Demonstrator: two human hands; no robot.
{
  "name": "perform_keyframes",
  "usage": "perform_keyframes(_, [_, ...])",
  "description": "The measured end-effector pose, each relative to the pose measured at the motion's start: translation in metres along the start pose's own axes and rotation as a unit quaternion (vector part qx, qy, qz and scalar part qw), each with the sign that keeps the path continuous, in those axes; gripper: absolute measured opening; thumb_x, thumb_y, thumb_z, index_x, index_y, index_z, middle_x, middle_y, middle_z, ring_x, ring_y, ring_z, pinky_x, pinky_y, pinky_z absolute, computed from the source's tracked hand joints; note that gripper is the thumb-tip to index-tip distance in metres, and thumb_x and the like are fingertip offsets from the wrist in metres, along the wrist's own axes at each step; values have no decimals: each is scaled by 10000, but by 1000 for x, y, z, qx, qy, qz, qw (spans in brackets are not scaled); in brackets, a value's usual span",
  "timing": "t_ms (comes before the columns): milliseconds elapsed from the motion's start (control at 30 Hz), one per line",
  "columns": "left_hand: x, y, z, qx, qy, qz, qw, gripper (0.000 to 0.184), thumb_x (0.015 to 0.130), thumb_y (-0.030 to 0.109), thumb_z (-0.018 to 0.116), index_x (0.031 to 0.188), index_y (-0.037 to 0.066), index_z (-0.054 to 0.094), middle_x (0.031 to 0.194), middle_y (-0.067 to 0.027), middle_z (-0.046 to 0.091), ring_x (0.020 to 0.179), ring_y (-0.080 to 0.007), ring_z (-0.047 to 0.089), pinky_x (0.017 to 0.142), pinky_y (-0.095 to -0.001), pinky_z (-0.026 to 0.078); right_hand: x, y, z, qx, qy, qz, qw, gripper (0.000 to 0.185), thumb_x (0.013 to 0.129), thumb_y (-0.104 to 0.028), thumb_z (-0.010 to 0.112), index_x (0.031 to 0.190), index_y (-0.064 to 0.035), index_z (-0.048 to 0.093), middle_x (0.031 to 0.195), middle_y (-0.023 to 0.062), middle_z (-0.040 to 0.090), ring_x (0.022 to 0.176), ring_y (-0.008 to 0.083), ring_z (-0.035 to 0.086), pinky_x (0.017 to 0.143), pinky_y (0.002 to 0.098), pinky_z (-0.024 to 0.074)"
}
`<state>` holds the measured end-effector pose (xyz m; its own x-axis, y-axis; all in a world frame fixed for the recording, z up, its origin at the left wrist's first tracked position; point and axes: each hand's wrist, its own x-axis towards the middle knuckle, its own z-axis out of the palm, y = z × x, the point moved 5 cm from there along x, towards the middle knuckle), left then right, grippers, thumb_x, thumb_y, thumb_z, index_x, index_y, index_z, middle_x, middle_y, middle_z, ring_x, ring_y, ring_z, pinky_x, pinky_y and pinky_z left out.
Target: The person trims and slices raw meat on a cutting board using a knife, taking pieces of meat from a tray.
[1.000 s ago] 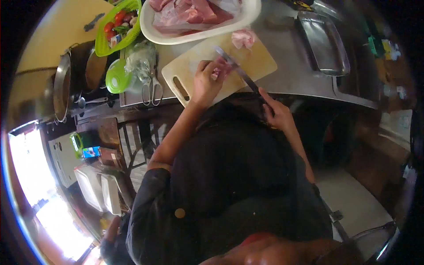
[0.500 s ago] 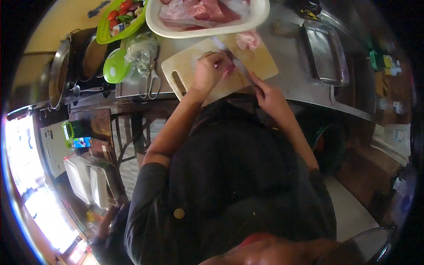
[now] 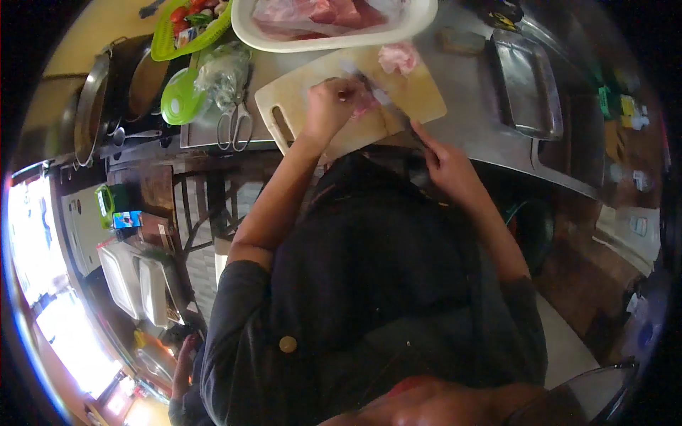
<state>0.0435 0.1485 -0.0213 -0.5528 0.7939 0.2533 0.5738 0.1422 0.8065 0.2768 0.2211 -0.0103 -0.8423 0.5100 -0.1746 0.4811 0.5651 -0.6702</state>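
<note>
My left hand (image 3: 329, 108) is closed around a small piece of raw meat (image 3: 364, 106) over the pale cutting board (image 3: 419, 96). In my right hand (image 3: 449, 162) is the handle of a long kitchen knife (image 3: 387, 101). Its blade slants up and left across the board, at the meat beside my left fingers. Whether the edge is inside the meat I cannot tell. A pale pink lump of meat or fat (image 3: 398, 58) lies near the board's far edge. Beyond the board stands a white tub (image 3: 334, 44) with large pieces of raw meat on clear plastic.
Left of the board are scissors (image 3: 234, 129), a plastic bag (image 3: 224, 74), a green lid (image 3: 181, 96) and a green basket (image 3: 163, 42) of vegetables. Pans (image 3: 92, 106) sit farther left. A metal tray (image 3: 527, 89) lies right. Another person's arm (image 3: 183, 366) shows at lower left.
My right hand has drawn back toward my body and to the right, pulling the knife along. My left hand keeps its grip on the meat. The whole view has shifted slightly.
</note>
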Motion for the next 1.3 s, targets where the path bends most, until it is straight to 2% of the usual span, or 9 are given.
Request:
perform_keyframes(167, [2, -5, -3, 19, -1, -39, 999, 141, 715, 84, 677, 843, 54, 726, 784, -148, 689, 705, -250, 692, 677, -327, 546, 30, 1, 6, -59, -12, -16, 998, 727, 804, -20, 562, 1425, -336, 355, 857, 242, 620, 742, 399, 617, 679, 470, 499])
perform_keyframes(267, [-2, 0, -2, -4, -15, -46, 999, 153, 731, 124, 694, 860, 48, 726, 811, -153, 692, 725, -246, 693, 678, -326, 541, 48, -4, 10, -50, 21, -73, 996, 760, 768, 7, 564, 1430, -306, 359, 905, 214, 629, 774, 376, 621, 687, 457, 504])
perform_keyframes(433, [-15, 7, 4, 31, -33, -97, 994, 146, 763, 140, 707, 878, 54, 729, 860, -141, 703, 773, -245, 689, 702, -326, 538, 50, -9, 6, 24, 12, -78, 997, 608, 857, -29, 561, 1382, -307, 436, 891, 232, 612, 797, 398, 612, 693, 453, 482])
perform_keyframes(533, [-15, 4, 0, 3, 48, -31, 998, 119, 777, 113, 689, 880, 64, 724, 849, -130, 692, 770, -255, 682, 689, -332, 539, 41, 6, 10, -29, 35, -78, 996, 591, 866, -55, 580, 1382, -305, 437, 869, 231, 611, 777, 396, 616, 671, 450, 484])
perform_keyframes(667, [-9, 20, 6, -6, 35, 13, 999, 120, 772, 74, 677, 886, 67, 715, 831, -130, 671, 749, -241, 672, 669, -327, 537, 35, 5, 12, -123, 47, -67, 989, 592, 869, -80, 597, 1391, -300, 425, 888, 240, 618, 760, 404, 619, 663, 450, 488])
perform_keyframes(767, [-7, 16, 10, 16, 30, 44, 998, 131, 756, 61, 682, 883, 70, 713, 824, -126, 666, 730, -229, 665, 654, -322, 537, 29, 12, 14, -107, 40, -101, 988, 879, 740, 8, 607, 1465, -348, 260, 957, 230, 596, 767, 417, 620, 681, 482, 512])
perform_keyframes(867, [-6, 12, 10, 7, 27, 60, 998, 129, 742, 57, 689, 868, 72, 712, 814, -119, 665, 705, -222, 660, 640, -315, 535, 15, 15, 7, -52, 32, -116, 991, 866, 755, 7, 595, 1462, -360, 255, 923, 231, 605, 791, 423, 627, 692, 507, 505])
perform_keyframes(1167, [18, 20, -2, 19, -28, 28, 999, 146, 736, 77, 657, 854, 113, 734, 761, -72, 698, 655, -189, 660, 651, -306, 547, 34, 5, -4, -95, -100, 46, 989, 640, 852, -45, 531, 1415, -311, 379, 959, 239, 622, 812, 398, 616, 718, 449, 493])
perform_keyframes(1300, [19, 19, 1, -17, -38, -4, 999, 126, 774, 84, 643, 861, 107, 730, 817, -64, 708, 671, -171, 680, 689, -292, 558, 74, -6, 10, -36, 9, -89, 995, 568, 859, -78, 530, 1386, -261, 420, 873, 232, 628, 799, 396, 613, 718, 460, 487])
